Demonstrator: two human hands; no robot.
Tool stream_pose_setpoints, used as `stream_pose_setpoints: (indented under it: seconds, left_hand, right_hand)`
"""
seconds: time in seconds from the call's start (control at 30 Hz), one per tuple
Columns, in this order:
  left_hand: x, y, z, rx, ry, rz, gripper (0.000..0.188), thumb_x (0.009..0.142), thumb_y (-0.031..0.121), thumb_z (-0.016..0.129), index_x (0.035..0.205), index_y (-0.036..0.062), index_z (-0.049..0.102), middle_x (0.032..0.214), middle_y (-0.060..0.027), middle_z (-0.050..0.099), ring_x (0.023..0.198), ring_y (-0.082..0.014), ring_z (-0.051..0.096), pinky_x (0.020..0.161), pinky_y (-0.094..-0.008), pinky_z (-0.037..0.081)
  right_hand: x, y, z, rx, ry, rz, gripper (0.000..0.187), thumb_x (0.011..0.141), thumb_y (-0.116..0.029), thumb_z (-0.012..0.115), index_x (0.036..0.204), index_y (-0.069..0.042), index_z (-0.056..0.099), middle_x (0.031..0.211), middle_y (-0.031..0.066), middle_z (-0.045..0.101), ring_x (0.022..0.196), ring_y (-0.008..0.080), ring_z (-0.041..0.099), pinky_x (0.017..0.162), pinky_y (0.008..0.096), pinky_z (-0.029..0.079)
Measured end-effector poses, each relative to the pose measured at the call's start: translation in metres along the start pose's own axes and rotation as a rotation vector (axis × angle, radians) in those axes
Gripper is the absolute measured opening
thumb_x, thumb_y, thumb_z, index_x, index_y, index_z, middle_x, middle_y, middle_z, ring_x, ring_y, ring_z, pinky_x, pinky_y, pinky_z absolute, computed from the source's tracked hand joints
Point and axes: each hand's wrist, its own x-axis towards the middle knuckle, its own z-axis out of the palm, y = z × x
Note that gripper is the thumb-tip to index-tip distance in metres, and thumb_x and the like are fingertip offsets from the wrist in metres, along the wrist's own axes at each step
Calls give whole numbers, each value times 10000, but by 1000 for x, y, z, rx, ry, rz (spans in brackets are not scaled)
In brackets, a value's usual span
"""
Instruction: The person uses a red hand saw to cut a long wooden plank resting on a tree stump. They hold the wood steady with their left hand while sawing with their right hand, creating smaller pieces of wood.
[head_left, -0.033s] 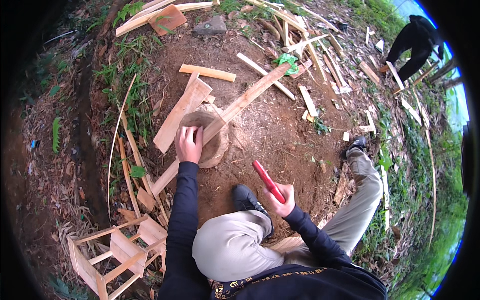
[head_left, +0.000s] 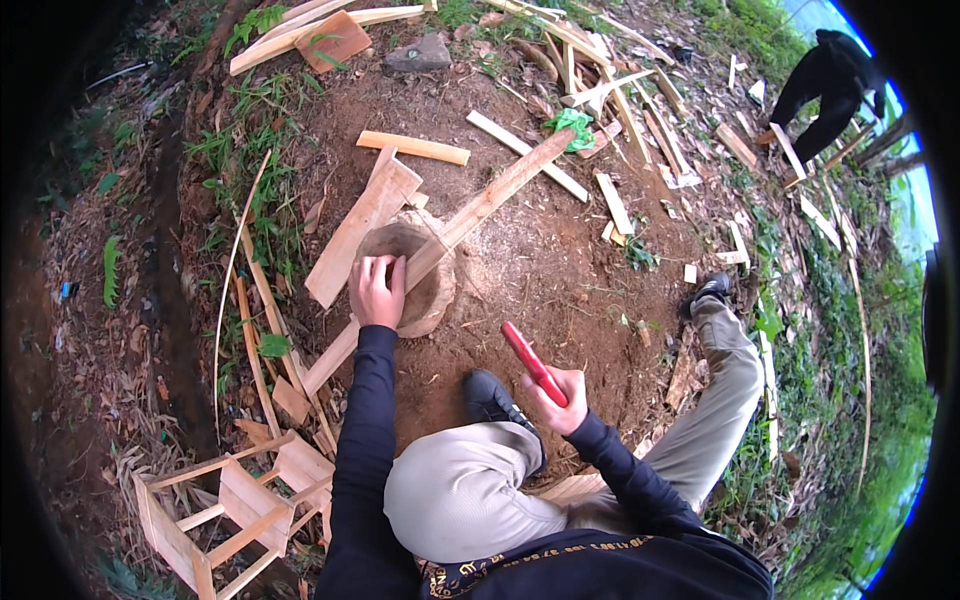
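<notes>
A long wooden plank point(head_left: 490, 195) lies slantwise across a round tree stump point(head_left: 435, 300). My left hand point(head_left: 378, 290) is on the plank over the stump, its fingers curled around the edge. Against the stump's far left side rests a shorter, wider board point(head_left: 365, 225). In my right hand point(head_left: 560, 402) is a slim red tool point(head_left: 533, 364), held upward at a slant in closed fingers. Its tip points toward the stump, apart from the plank. What kind of tool it is I cannot make out.
A slatted wooden frame point(head_left: 235, 505) stands at the lower left. Offcuts and strips point(head_left: 610, 95) are heaped at the far side, near a grey stone point(head_left: 420, 53). My bent knee point(head_left: 455, 490) is close below the stump. Another person point(head_left: 830, 90) in dark clothes bends at the upper right.
</notes>
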Motion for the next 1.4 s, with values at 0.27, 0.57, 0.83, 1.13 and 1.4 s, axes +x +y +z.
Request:
stream_pose_setpoints:
  seconds: [0.27, 0.57, 0.83, 1.13, 1.4]
  left_hand:
    - [-15, 13, 12, 105, 124, -110, 244, 952, 327, 644, 818, 123, 653, 847, -57, 601, 855, -286, 588, 760, -450, 439]
    - [15, 7, 22, 90, -64, -3, 269, 966, 405, 612, 910, 142, 610, 908, -73, 564, 900, -300, 567, 791, -463, 424]
    - [11, 19, 15, -3, -172, 75, 532, 777, 560, 764, 1027, 106, 645, 1021, -94, 528, 1001, -303, 526, 869, -473, 406]
    - [19, 24, 13, -69, -204, 72, 415, 778, 441, 808, 1010, 118, 687, 1005, -90, 554, 981, -313, 528, 870, -447, 425]
    - [15, 27, 22, -158, -125, -4, 393, 758, 374, 841, 1012, 106, 706, 1032, -75, 590, 993, -317, 536, 900, -444, 459]
  right_hand:
    - [-4, -4, 11, 34, 72, 77, 193, 904, -139, 675, 762, -13, 637, 532, 5, 510, 479, 71, 465, 473, 286, 399]
    - [5, 10, 2, -217, 121, -97, 234, 891, -161, 689, 716, -43, 588, 504, 48, 446, 417, 144, 472, 455, 311, 388]
    - [13, 9, 6, -206, 167, -117, 238, 907, -194, 691, 752, -27, 619, 506, 45, 415, 422, 140, 428, 457, 314, 371]
    - [10, 20, 14, -260, 166, -138, 312, 937, -234, 669, 718, -29, 586, 511, 36, 393, 432, 128, 407, 460, 314, 358]
    - [18, 22, 26, -240, 212, -134, 389, 913, -230, 704, 621, -62, 508, 474, 67, 385, 375, 196, 431, 431, 339, 359]
